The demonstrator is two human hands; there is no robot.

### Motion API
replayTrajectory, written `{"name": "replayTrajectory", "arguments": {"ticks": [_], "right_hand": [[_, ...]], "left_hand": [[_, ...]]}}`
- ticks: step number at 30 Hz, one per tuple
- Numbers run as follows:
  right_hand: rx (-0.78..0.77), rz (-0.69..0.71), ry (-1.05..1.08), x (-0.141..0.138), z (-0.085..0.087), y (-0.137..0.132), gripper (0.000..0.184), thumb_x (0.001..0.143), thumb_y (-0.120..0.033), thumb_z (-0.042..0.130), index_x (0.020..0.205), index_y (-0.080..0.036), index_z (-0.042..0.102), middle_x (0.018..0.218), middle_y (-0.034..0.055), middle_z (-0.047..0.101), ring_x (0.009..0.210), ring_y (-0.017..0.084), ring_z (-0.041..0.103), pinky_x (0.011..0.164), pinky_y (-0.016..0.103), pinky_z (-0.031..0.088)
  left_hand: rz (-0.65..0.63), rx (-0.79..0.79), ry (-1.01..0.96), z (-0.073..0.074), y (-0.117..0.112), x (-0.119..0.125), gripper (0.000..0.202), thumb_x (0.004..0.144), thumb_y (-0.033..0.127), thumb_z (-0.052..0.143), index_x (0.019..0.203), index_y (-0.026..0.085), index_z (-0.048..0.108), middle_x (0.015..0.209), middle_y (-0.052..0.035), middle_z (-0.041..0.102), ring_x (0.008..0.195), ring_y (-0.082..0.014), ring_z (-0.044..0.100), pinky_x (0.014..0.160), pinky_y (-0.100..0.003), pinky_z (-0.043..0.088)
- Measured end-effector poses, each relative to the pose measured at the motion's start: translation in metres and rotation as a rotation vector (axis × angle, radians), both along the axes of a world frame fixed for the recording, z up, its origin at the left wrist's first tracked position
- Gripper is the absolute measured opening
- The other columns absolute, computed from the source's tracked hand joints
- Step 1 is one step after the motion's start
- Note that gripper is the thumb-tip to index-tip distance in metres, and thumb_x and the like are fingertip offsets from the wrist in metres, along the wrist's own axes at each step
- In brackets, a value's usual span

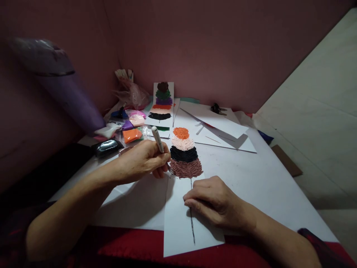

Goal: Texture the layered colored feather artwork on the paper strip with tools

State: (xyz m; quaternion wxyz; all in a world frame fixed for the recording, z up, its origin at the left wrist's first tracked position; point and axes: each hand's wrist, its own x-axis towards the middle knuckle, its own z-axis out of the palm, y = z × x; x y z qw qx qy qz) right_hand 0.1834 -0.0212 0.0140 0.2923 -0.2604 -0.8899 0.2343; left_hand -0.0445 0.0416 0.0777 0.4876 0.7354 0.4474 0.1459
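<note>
My left hand [147,160] is closed round a white pen-like tool [157,138] with dark markings, its upper end tilted up and back. The tool's working tip is near the lower left edge of a feather-shaped picture [184,154], built of textured bands: orange, pale peach, black and brownish mauve. A dark stem line [192,227] runs down the white paper [175,238] below it. On that paper rests my right hand [214,201], fingers curled in and fingertips by the stem; nothing shows between them.
Behind stands another banded feather picture [163,97]. Bagged coloured clay [132,135] and a black packet [107,147] sit at left, by a clear pink plastic bag [136,95]. White sheets [217,123] and keys [218,109] lie at the back. A purple wrapped roll [69,93] leans at left.
</note>
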Motion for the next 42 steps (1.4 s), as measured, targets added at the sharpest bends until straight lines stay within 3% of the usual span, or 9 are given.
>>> {"name": "replayTrajectory", "arguments": {"ticks": [12,33,42], "right_hand": [[-0.002,0.004,-0.007,0.001,-0.001,0.001,0.025,0.095,-0.019,0.051,0.08,-0.012,0.069,0.063,0.0019,0.061,0.057,0.011,0.05,0.055,0.025,0.039],[0.014,0.001,-0.007,0.0,-0.002,0.001,0.024,0.095,-0.019,0.05,0.08,-0.013,0.067,0.064,0.0018,0.063,0.056,0.011,0.051,0.055,0.026,0.039],[-0.003,-0.007,-0.003,0.0,-0.002,-0.001,0.025,0.097,-0.02,0.048,0.082,-0.015,0.067,0.066,0.0018,0.065,0.057,0.012,0.052,0.056,0.026,0.04]], "left_hand": [[0.026,-0.01,0.021,0.001,0.001,0.0,0.021,0.094,0.022,0.046,0.076,0.014,0.056,0.064,-0.001,0.066,0.058,-0.0138,0.068,0.055,-0.022,0.055],[0.014,0.05,0.054,0.002,0.002,-0.005,0.019,0.089,0.024,0.048,0.075,0.016,0.057,0.065,-0.0015,0.067,0.058,-0.0163,0.069,0.054,-0.024,0.055],[0.072,-0.001,0.008,0.01,-0.002,-0.005,0.019,0.089,0.022,0.049,0.072,0.016,0.055,0.062,-0.0005,0.066,0.054,-0.0138,0.066,0.053,-0.022,0.053]]}}
